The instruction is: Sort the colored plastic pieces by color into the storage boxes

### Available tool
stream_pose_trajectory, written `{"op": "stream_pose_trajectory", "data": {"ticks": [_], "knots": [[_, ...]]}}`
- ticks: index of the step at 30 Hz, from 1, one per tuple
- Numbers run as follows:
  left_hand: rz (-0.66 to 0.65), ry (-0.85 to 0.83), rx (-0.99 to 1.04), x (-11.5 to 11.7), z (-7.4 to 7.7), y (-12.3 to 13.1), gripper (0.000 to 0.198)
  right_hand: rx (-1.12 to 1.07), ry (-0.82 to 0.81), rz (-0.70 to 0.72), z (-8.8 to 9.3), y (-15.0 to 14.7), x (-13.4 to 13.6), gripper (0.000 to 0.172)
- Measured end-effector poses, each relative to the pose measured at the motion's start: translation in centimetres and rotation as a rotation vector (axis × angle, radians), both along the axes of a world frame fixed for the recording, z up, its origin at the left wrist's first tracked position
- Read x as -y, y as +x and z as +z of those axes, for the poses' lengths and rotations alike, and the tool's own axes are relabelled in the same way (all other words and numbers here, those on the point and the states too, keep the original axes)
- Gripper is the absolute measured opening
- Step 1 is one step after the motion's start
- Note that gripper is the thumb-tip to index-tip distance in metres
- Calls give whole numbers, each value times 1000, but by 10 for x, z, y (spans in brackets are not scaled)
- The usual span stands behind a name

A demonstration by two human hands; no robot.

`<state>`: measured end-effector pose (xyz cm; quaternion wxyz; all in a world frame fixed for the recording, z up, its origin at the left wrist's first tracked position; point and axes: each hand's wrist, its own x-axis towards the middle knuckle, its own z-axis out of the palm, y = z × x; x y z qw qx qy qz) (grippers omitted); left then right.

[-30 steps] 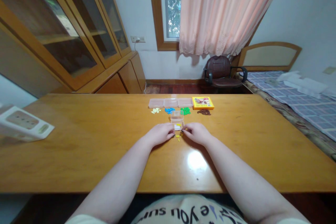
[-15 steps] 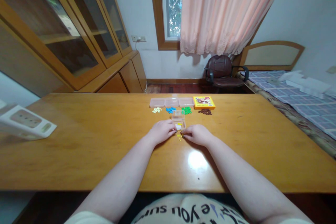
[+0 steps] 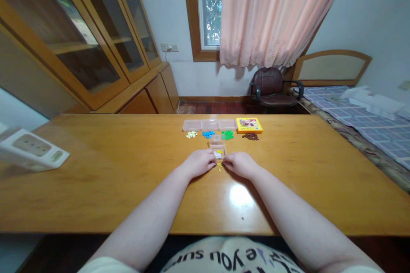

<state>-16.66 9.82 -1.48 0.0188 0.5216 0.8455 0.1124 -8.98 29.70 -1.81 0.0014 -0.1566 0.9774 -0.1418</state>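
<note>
Small yellow pieces (image 3: 219,169) lie on the table between my two hands. My left hand (image 3: 201,162) rests at their left with its fingers curled together; whatever its fingertips pinch is too small to make out. From the right, my right hand (image 3: 239,163) reaches in, thumb and fingers closed near the pieces, and its fingertips are partly hidden. Just beyond stands a small clear plastic box (image 3: 224,152) with its lid (image 3: 217,139) raised at the back. Inside it are a white slip (image 3: 218,155) and a yellow piece (image 3: 219,151).
Piles of cream pieces (image 3: 191,135), blue pieces (image 3: 208,134), green pieces (image 3: 228,135) and brown pieces (image 3: 250,136) lie farther back. Behind them are clear trays (image 3: 209,125) and a yellow box (image 3: 249,125). A white device (image 3: 35,147) stands at the table's left.
My left hand has drawn back slightly toward me from the clear box, down beside the yellow pieces. My right hand has shifted only a little.
</note>
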Motion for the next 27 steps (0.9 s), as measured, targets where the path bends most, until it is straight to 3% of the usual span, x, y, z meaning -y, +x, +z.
{"op": "stream_pose_trajectory", "data": {"ticks": [11,18,21,27], "knots": [[16,21,17,0,3,2,13,-126,-190,-214,-4,-3,-4,25],[183,249,-56,3,4,-4,13,-60,-118,-124,6,1,-9,24],[253,272,-76,2,0,-9,18,-29,-92,-58,9,2,-9,22],[182,215,-41,3,0,-7,18,1,14,-8,11,4,-9,21]]}}
